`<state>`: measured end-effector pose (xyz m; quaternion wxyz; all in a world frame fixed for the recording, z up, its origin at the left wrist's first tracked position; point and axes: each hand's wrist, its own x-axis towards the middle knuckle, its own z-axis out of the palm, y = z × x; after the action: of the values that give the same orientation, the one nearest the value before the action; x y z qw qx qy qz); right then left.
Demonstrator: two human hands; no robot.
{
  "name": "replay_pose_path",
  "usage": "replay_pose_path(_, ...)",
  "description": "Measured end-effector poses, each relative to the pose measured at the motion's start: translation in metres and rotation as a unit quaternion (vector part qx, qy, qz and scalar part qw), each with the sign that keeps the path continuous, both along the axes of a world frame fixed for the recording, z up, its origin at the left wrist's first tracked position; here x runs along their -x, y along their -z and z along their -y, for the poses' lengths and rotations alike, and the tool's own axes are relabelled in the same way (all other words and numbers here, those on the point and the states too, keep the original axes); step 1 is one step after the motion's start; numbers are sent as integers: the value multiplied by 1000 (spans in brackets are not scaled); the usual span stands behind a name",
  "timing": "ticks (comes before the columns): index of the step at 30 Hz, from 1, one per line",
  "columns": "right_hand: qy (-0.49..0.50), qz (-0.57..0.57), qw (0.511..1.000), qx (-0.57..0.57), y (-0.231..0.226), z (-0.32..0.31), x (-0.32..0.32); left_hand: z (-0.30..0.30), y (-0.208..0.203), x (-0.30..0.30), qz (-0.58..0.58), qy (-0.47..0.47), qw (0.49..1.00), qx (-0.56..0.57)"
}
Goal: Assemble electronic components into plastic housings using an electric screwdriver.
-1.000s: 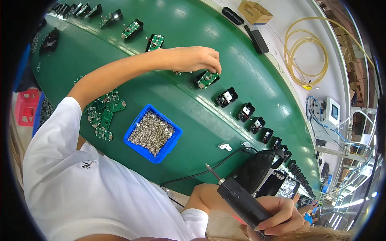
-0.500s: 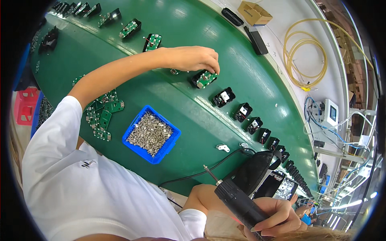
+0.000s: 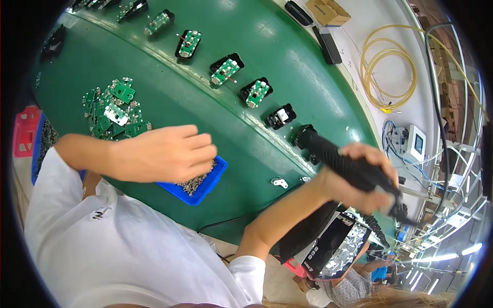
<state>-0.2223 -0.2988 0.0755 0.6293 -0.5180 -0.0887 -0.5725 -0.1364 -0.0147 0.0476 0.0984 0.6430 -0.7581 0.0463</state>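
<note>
An electric screwdriver (image 3: 328, 154) with a black body is gripped in my right hand (image 3: 365, 177), raised at the right and tilted; its front end points up-left over the row of black housings. My left hand (image 3: 174, 154) is over the blue bin (image 3: 216, 172) of small metal screws (image 3: 194, 186). Its fingers are curled together with the tips hidden from view. Beyond it, a black housing (image 3: 257, 92) carries a green circuit board, and another like it (image 3: 226, 69) sits to its left. The open housing (image 3: 281, 117) to the right shows a white part inside.
Loose green circuit boards (image 3: 113, 110) are heaped left of the bin. Small white pieces (image 3: 279, 183) lie on the green table (image 3: 246, 159). Toward the right stands a black box (image 3: 336, 241) with silvery pieces. A coiled yellow hose (image 3: 390, 66) lies at the back right.
My left hand has drawn back from a housing with a board to the screw bin. My right hand has lifted the screwdriver upward over the housings.
</note>
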Motion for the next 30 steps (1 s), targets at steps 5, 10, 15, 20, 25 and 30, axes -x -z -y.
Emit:
replay_pose_path(5, 139, -111, 983, 51, 21, 26, -34, -24, 15, 22, -29, 4, 998, -62)
replay_pose_path(10, 202, -120, 972, 8, 30, 51, -22, -28, 36, 31, -54, -36, 994, -87)
replay_pose_path(15, 289, -134, 947, 29, 32, 56, -20, -27, 44, 29, -81, -39, 993, -83)
replay_pose_path(20, 255, -120, 959, -19, 40, 67, -23, -26, 44, 26, -115, -50, 989, -73)
replay_pose_path(25, 250, -126, 959, -35, 48, 66, -30, -28, 48, 27, -124, -58, 988, -63)
replay_pose_path(30, 195, -136, 970, 44, 73, 51, -28, -30, 49, 23, -135, -58, 987, -72)
